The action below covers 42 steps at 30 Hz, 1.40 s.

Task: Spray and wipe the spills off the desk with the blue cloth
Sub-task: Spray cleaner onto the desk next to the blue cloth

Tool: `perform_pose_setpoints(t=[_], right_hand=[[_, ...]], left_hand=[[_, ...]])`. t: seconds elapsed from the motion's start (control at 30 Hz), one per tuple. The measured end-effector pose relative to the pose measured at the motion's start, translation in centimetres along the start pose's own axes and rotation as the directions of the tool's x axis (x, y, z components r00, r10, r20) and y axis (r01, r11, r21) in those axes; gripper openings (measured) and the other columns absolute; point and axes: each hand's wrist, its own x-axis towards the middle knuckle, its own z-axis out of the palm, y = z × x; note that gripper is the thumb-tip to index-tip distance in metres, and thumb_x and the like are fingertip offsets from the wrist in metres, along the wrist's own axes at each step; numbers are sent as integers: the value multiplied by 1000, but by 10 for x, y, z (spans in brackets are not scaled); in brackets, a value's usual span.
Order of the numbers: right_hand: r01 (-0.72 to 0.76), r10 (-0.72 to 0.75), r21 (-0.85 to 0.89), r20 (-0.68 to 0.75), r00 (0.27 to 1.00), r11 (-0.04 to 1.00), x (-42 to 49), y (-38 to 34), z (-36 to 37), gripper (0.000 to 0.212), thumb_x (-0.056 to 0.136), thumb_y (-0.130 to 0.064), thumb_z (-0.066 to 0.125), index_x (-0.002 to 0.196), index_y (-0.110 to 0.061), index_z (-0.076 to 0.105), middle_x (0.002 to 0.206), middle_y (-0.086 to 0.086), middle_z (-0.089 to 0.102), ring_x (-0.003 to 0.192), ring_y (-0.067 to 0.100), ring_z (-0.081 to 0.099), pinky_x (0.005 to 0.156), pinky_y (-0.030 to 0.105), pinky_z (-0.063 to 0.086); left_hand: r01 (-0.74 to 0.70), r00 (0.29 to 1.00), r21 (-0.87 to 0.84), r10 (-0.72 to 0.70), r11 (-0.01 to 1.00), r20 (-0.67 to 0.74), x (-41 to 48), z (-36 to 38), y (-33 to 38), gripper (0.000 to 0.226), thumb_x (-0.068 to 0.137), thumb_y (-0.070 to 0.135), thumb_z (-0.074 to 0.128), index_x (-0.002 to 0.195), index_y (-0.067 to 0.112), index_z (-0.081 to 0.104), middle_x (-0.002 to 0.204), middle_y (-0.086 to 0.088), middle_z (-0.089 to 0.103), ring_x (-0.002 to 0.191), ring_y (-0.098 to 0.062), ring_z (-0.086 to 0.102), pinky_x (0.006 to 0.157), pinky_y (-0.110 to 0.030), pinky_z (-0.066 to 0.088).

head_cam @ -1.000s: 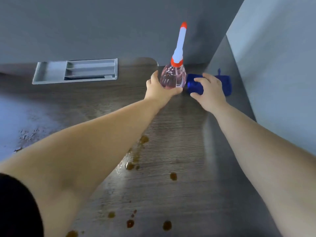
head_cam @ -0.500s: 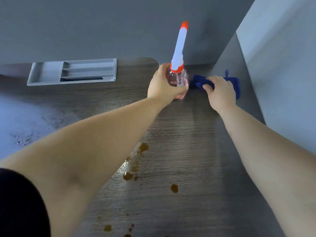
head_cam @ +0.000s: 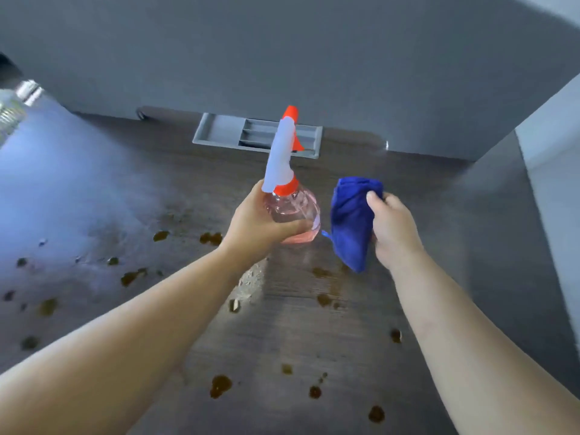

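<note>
My left hand (head_cam: pixel 255 222) grips a clear spray bottle (head_cam: pixel 293 210) with pink liquid and a white and orange spray head, held upright above the dark wood-grain desk (head_cam: pixel 298 334). Just to its right, my right hand (head_cam: pixel 394 229) holds the bunched blue cloth (head_cam: pixel 351 219) in the air, its lower corner hanging down. Several brown spills (head_cam: pixel 219 384) dot the desk in front of and to the left of both hands. A wet patch lies under my left wrist.
A grey recessed cable tray (head_cam: pixel 219 131) sits in the desk's back edge behind the bottle. Grey partition walls close the desk at the back (head_cam: pixel 282 58) and on the right (head_cam: pixel 502 215). A shiny metal object (head_cam: pixel 18 98) shows at the far left.
Both hands have lifted their objects from the back right corner and pulled them toward me. The cloth now hangs in the air, and the view has swung left and down.
</note>
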Motion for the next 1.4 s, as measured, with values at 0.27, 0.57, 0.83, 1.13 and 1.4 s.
perform_pose_setpoints(t=[0.27, 0.57, 0.83, 1.13, 1.4], right_hand=[[-142, 127, 37, 270, 955, 989, -98, 12, 168, 14, 97, -25, 51, 93, -20, 63, 98, 4, 69, 91, 20, 65, 86, 36, 50], [-403, 372, 24, 341, 864, 915, -189, 42, 382, 27, 93, -27, 57, 111, -9, 64, 109, 10, 70, 99, 27, 66, 91, 45, 51], [297, -149, -202, 533, 833, 934, -238, 9, 566, 13, 97, -25, 47, 107, -19, 54, 92, -9, 59, 87, 7, 56, 79, 19, 46], [938, 132, -339, 936, 327, 80, -256, 107, 648, 38, 95, -32, 48, 132, -22, 54, 145, 5, 40, 132, 26, 34, 109, 41, 29], [943, 207, -305, 922, 328, -136, -260, 117, 617, 57, 97, -39, 44, 149, -25, 24, 159, 0, 9, 144, 25, 10, 115, 41, 15]], left_hand=[[25, 993, -2, -25, 1000, -112, -81, -176, -66, 60, 58, 26, 85, 113, 22, 60, 103, 6, 71, 95, -10, 68, 93, -40, 52], [100, 971, 35, -90, 994, -223, -150, -387, -152, 58, 63, 20, 85, 112, 31, 57, 101, 14, 69, 89, 2, 65, 81, -20, 51], [230, 870, -78, -241, 970, -430, -197, -497, -217, 65, 55, 24, 87, 113, 28, 58, 97, 13, 70, 86, 0, 67, 74, -16, 48], [312, 780, -146, -341, 939, -524, -240, -526, -255, 60, 64, 12, 85, 101, 42, 49, 95, 21, 63, 78, 17, 60, 56, 3, 42], [321, 786, -168, -361, 932, -502, -248, -518, -266, 61, 62, 11, 85, 105, 39, 53, 96, 20, 64, 81, 13, 61, 61, 1, 44]])
